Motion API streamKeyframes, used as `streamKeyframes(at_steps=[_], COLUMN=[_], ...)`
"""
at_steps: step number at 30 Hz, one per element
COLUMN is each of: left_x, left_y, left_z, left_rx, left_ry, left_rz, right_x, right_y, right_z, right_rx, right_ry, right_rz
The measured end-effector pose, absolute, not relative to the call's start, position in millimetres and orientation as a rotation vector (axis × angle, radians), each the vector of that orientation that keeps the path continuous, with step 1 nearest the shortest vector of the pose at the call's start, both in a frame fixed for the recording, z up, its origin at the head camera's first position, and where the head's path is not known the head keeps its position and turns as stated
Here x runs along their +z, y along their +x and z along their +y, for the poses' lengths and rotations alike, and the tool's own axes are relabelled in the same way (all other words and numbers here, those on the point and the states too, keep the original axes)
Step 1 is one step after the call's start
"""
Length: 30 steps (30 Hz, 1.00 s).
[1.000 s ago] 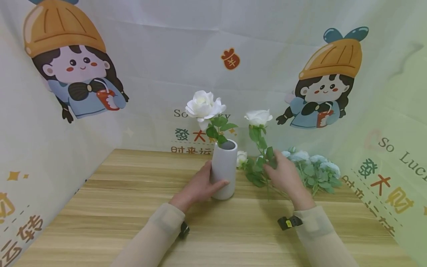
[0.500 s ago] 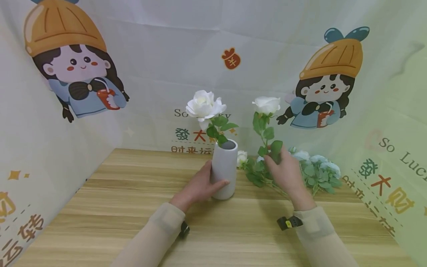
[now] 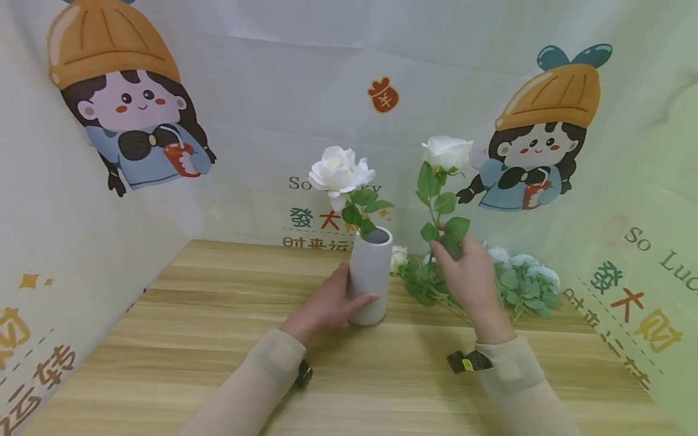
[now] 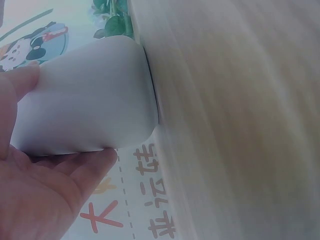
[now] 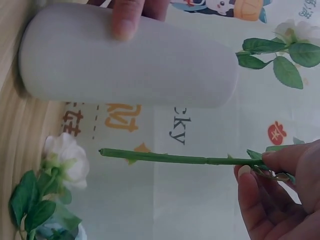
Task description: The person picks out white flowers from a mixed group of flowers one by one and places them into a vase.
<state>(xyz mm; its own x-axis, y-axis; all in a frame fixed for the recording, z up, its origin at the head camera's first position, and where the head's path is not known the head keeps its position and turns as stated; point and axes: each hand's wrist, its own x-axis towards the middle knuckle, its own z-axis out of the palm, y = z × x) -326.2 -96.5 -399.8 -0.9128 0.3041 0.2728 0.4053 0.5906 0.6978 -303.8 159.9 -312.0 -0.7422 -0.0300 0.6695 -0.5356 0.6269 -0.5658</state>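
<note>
A white vase [image 3: 372, 275] stands upright on the wooden table, gripped around its side by my left hand [image 3: 332, 300]; thumb and fingers straddle the vase [image 4: 95, 95] in the left wrist view. One white rose [image 3: 340, 171] with green leaves rises out of the vase mouth and leans left. To the right of the vase, my right hand [image 3: 470, 278] pinches the stem of a second white rose [image 3: 447, 151], its bloom up. In the right wrist view, the bare green stem [image 5: 160, 157] extends below the pinching fingers, apart from the vase.
Behind my right hand lie pale blue flowers [image 3: 526, 272] with green leaves, and another white rose [image 3: 399, 259] rests on the table [image 3: 218, 315] just right of the vase. A printed cloth backdrop [image 3: 262, 91] encloses the back and both sides.
My right hand has lifted the second rose upward from beside the lying flowers, its bloom shifting slightly right. The left hand keeps its hold on the vase. The head view has shifted slightly.
</note>
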Motion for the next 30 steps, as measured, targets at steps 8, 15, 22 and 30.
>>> streamKeyframes(at_steps=[8, 15, 22, 30], left_x=[-399.6, -398.3, -397.3, -399.4], left_y=[-326.5, -326.3, -326.0, -326.8], left_z=[-95.8, -95.6, -95.0, -94.9], left_rx=[-1.245, -1.261, -1.273, -1.272], left_ry=[-0.606, -0.606, -0.605, -0.618], left_rz=[-2.693, -2.687, -2.683, -2.658], right_x=[-301.0, -291.4, -277.6, -264.3], right_y=[-303.0, -301.0, -286.9, -270.2], right_z=[147.8, 138.0, 127.6, 118.2], right_rx=[1.142, 1.254, 1.383, 1.529], right_ry=[0.419, 0.469, 0.573, 0.647], right_rz=[-2.165, -2.033, -1.752, -1.501])
